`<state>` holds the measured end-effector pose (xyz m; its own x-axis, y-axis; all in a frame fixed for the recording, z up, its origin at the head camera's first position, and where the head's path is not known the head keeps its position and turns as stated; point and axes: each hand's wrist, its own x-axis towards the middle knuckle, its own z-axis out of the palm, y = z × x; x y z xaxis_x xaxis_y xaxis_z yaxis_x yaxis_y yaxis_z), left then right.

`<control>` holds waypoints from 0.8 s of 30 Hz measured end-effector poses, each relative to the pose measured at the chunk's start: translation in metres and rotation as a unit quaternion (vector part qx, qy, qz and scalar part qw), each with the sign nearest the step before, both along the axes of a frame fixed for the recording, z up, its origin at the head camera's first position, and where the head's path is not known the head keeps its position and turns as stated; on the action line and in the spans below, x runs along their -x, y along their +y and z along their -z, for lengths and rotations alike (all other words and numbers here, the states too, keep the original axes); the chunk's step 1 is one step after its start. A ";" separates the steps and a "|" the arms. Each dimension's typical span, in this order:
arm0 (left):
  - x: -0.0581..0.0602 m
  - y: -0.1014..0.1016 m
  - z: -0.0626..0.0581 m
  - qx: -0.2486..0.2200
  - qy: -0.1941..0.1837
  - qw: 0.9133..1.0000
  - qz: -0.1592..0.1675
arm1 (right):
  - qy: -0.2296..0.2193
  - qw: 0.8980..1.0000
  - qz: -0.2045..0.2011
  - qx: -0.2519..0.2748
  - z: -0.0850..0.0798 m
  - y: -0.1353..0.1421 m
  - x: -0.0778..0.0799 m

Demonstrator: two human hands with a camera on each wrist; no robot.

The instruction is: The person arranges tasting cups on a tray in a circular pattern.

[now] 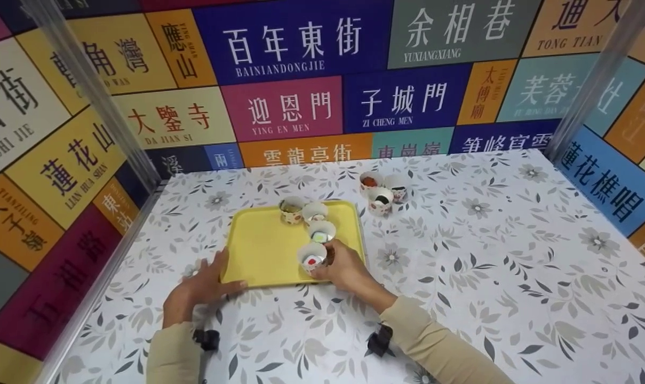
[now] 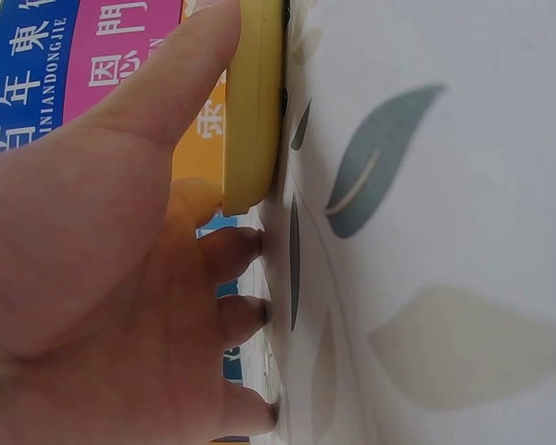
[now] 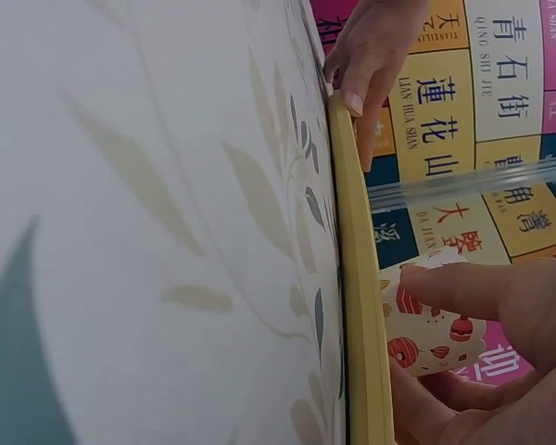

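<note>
My right hand (image 1: 349, 271) holds a small patterned paper cup (image 1: 312, 257) by its side, at the near right part of a yellow tray (image 1: 263, 248). A red and white item lies inside that cup. In the right wrist view, thumb and fingers are on opposite sides of the cup (image 3: 435, 320), just above the tray's rim (image 3: 360, 278). At the tray's near left corner, my left hand (image 1: 207, 280) touches the edge with spread fingers, the thumb along the rim. Behind the held cup stand a cup with a pale green item (image 1: 320, 233) and two more cups (image 1: 291, 209).
Beyond the tray's far right corner, three similar paper cups (image 1: 380, 201) stand close together on the leaf-patterned tablecloth (image 1: 461, 240). One shows orange-red contents, the others dark ones. Panels with Chinese lettering (image 1: 295, 40) rise behind the table and at both sides.
</note>
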<state>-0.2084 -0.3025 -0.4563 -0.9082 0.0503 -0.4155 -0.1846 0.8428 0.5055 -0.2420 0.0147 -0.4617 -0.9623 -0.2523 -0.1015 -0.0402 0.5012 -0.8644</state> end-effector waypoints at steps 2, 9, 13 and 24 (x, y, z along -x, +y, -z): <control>0.000 0.001 0.000 0.001 0.002 1.000 0.002 | -0.004 1.000 0.007 0.006 0.000 -0.001 0.000; 0.000 0.000 -0.002 -0.002 0.006 1.000 0.015 | 0.005 0.999 0.023 0.033 0.003 -0.006 0.000; 0.000 0.000 -0.002 -0.008 0.008 1.000 0.023 | 0.000 0.998 0.034 0.048 0.003 -0.009 0.001; 0.001 0.000 -0.001 -0.005 -0.004 1.000 0.001 | 0.026 0.996 0.044 0.070 0.004 -0.011 0.001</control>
